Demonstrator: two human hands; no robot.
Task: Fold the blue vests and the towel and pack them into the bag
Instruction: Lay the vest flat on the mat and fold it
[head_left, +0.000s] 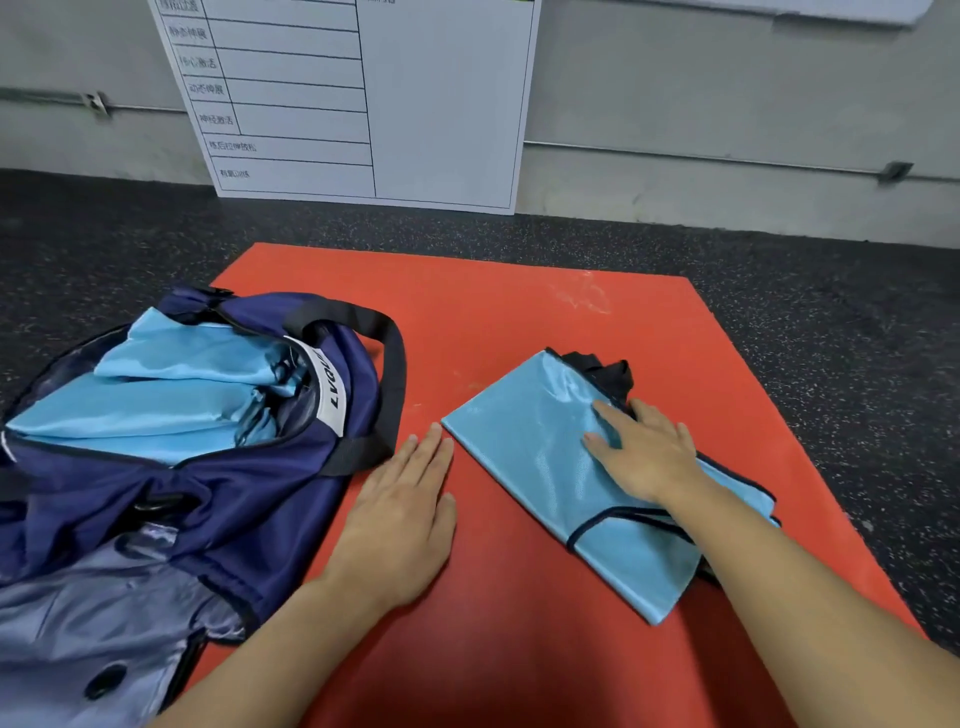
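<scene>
The bag (171, 467) runs off the frame toward 9 and 7 o'clock; the whiteboard (343, 98) lettering at 12 is blurred.

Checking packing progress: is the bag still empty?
No, light blue fabric already fills the open navy bag.

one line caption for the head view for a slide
Right hand flat on a folded blue vest, left hand on the red mat beside the open bag.

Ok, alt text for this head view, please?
A right hand presses flat on a folded blue vest on a red mat; the left hand rests flat beside an open navy bag holding blue fabric.
</scene>
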